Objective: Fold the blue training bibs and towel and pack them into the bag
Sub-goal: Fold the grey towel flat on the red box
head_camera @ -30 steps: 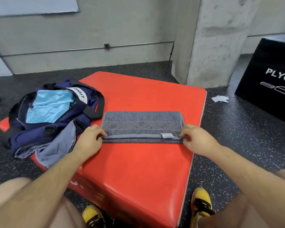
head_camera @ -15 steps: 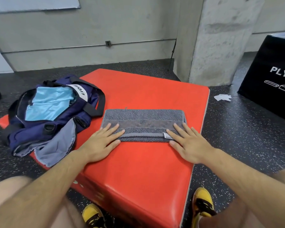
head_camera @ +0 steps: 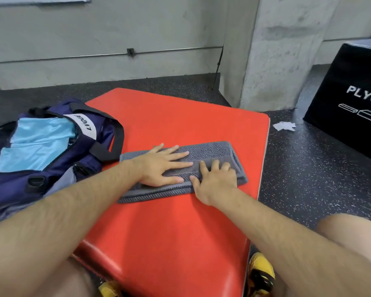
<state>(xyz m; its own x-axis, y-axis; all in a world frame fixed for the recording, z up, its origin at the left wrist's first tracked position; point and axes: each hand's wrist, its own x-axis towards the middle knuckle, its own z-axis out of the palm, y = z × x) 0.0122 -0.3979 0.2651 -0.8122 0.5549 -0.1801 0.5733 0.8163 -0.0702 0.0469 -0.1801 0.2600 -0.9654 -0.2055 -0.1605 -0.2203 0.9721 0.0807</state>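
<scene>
Grey towel (head_camera: 210, 152), folded into a long band, is lying across the red pad (head_camera: 180, 116) near its middle, its right end stopping just short of the pad's right edge. The left hand (head_camera: 161, 166) is resting flat on the towel's left half with fingers straight and spread, grasping nothing. The right hand (head_camera: 216, 179) is sitting on the towel's right half, just beside the left fingertips, with its fingers bent over a raised fold. Whether it is pinching that fold or only pressing on it is hard to tell, since the hand is covering the cloth beneath it.

The navy bag (head_camera: 13, 189) is lying open at the pad's left edge, its strap touching the towel's left end. The frame is cutting off its left side and the left forearm is hiding its near part. Light blue bibs (head_camera: 36, 142) are showing inside its opening, though how many is unclear.

A black box (head_camera: 351, 103) is standing on the floor well right of the pad, its white lettering running out of frame. A white paper scrap (head_camera: 284, 126) is lying between the two.
</scene>
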